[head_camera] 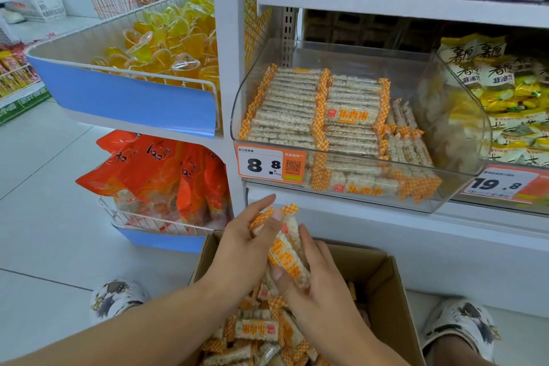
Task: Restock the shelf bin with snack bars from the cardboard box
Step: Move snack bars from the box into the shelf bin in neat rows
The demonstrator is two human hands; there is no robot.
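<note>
Above the open cardboard box both hands hold a small stack of snack bars, white rice bars in clear wrappers with orange checked ends. My left hand grips the stack's upper left end, thumb across the top. My right hand clasps its lower right side. Several loose bars lie in the box below. The clear shelf bin stands above and to the right, with rows of the same bars stacked on its left side and some upright at its right.
A price tag reading 8.8 hangs on the bin's front. A neighbouring bin of yellow packets is at right. Wire baskets with yellow jelly cups and orange bags stand at left. My slippered feet flank the box.
</note>
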